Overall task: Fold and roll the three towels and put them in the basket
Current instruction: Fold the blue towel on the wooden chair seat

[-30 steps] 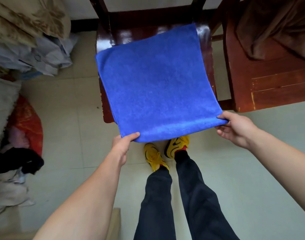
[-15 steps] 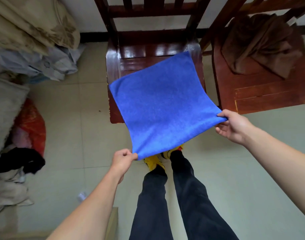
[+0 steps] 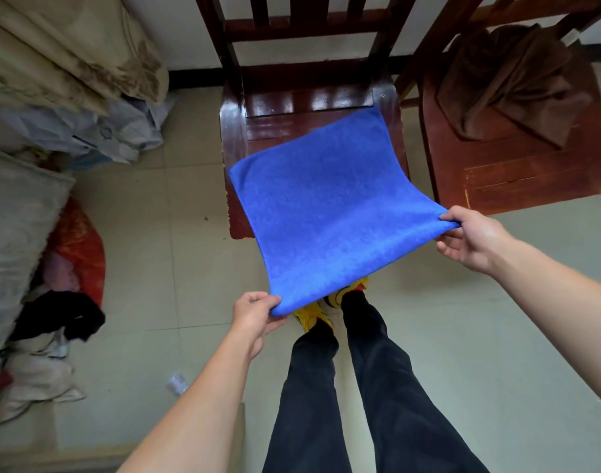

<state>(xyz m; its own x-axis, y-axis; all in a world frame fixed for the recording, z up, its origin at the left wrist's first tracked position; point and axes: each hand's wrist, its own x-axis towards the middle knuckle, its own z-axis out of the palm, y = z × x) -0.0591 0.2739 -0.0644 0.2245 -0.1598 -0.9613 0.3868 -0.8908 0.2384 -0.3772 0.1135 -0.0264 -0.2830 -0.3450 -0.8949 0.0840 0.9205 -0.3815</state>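
Blue towel is spread flat and skewed over the front half of the wooden chair. Its far edge is over the seat and its near edge hangs out past the chair front, above the floor. Can't tell whether the far edge actually rests on the seat.

Left hand is clamped on the near-left corner, thumb on top and fingers curled under. Right hand pinches the near-right corner the same way and sits closer to the chair than the left.

Brown towel lies crumpled on the second chair, right of the wooden chair. No basket or third towel in view.

My read: laying out for the first fold, task barely started.

Risks:
- Skew. The hands aren't level with the chair front, so a fold from here would land with edges misaligned and the roll would come out coned.
- The seat looks glossy. Pulling on the near corners could drag the far edge off it and drop the towel to the floor.
- The far-left corner sits about at the seat's left edge and may slip over once tension goes.
- Corner pinches are shallow, so one could slip.
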